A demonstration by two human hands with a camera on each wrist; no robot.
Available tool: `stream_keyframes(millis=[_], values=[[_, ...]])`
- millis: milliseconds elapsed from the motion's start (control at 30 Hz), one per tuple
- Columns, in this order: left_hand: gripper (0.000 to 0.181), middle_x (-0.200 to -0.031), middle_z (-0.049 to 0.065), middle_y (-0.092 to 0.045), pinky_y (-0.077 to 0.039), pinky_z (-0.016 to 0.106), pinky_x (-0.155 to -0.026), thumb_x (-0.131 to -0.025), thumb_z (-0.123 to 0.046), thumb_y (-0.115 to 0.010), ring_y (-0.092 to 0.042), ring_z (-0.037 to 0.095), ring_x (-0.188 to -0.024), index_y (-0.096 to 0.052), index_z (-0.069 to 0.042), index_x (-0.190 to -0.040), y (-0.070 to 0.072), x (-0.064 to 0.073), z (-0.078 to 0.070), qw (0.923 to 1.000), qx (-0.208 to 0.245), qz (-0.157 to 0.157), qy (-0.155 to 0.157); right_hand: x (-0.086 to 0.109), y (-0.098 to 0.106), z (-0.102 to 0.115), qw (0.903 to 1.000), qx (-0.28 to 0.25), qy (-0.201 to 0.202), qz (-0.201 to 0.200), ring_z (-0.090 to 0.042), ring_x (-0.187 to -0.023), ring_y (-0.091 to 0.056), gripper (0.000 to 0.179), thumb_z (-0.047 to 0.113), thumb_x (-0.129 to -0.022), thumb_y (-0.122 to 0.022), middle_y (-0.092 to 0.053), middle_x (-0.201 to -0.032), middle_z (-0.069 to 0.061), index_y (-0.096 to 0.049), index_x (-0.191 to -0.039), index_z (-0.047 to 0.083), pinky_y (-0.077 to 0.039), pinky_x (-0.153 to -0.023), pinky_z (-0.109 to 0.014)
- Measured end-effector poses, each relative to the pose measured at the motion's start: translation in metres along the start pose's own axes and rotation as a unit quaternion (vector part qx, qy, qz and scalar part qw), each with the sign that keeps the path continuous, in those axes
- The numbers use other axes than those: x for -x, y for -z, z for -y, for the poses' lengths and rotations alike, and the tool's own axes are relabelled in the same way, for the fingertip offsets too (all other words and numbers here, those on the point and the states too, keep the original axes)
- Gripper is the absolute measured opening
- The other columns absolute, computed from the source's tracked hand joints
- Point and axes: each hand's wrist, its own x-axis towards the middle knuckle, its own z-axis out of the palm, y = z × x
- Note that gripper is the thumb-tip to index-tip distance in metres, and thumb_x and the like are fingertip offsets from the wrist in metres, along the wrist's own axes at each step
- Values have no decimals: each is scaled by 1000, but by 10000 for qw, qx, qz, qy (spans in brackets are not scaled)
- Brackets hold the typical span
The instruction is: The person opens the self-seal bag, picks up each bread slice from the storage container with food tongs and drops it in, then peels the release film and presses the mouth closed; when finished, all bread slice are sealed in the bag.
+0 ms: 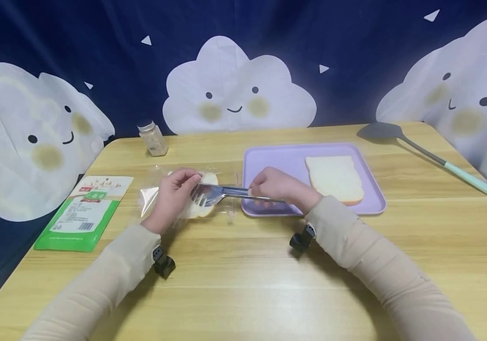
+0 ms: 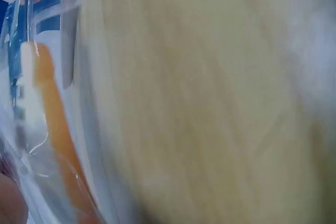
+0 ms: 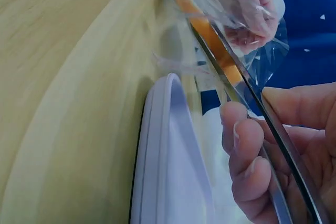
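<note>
My left hand pinches the clear plastic bag on the left of the table. Inside the bag is a slice of bread, its orange-brown crust showing at the left in the left wrist view. My right hand grips a pair of metal tongs over the tray's left side. The slotted end of the tongs overlaps the bagged slice, and in the right wrist view their two arms run along either side of its crust. Part of the slice is hidden behind my left hand.
A purple tray holds another bread slice. At the far right lies a spatula with a mint handle. A small jar stands at the back left, and a green and white food packet lies at the left edge.
</note>
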Motion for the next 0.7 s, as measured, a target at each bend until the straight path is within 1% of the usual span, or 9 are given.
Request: stream_keyframes(millis=[100,133,167,333,400,567,633,700], values=[[12,-89,8,-65,-48,15,-72,-88,-2,-60,-57,3,-78,-63,9,-88,0,2,-1,9999,113,-2,61,-3,0,-1,9997,-241,82,30,-10,-44,-47,20,5,-85,-53,-59,-58,-3,-67,-96,-5,-38,-43,-22],[12,-89,8,-65,-47,15,-72,-88,-3,-60,-57,2,-77,-63,9,-88,0,2,-1,9999,96,-4,52,-4,0,-2,9996,-249,103,30,-10,-44,-47,20,5,-85,-53,-59,-58,-2,-67,-95,-5,-38,-44,-22],[13,-90,8,-65,-47,14,-72,-88,-3,-60,-56,2,-78,-64,10,-88,1,3,-1,10000,63,-20,33,-4,0,-2,9997,-212,119,19,-10,-44,-47,20,5,-85,-53,-59,-57,-2,-68,-95,-5,-38,-44,-22],[14,-93,19,-65,-46,14,-72,-89,-4,-59,-56,1,-78,-65,9,-89,5,2,1,9999,-37,-66,-77,-7,-1,-2,9997,189,173,-7,-10,-45,-48,20,7,-86,-54,-60,-60,-2,-68,-94,-4,-38,-44,-22],[13,-93,19,-66,-47,14,-71,-89,-4,-59,-57,1,-78,-65,7,-89,5,2,3,10000,60,-46,-52,-8,-1,-1,9999,43,132,20,-10,-45,-48,20,7,-86,-54,-60,-60,-2,-68,-96,-4,-38,-44,-22],[12,-92,14,-66,-49,15,-72,-90,-4,-58,-58,3,-81,-65,5,-89,3,1,4,9995,275,70,107,-10,0,-5,9984,-556,87,77,-10,-44,-48,23,4,-86,-53,-61,-59,-3,-65,-103,-7,-38,-42,-21],[13,-90,8,-66,-49,15,-73,-90,-4,-58,-58,3,-81,-64,8,-89,1,2,4,9995,286,71,134,-10,0,-5,9984,-551,124,72,-10,-44,-48,22,4,-86,-54,-60,-58,-2,-65,-100,-7,-38,-42,-21],[14,-87,0,-66,-48,14,-74,-90,-4,-58,-57,2,-81,-64,9,-89,1,2,3,9996,230,43,125,-11,-2,-4,9989,-448,150,57,-10,-44,-48,19,4,-86,-54,-59,-58,-2,-67,-95,-6,-38,-43,-21]])
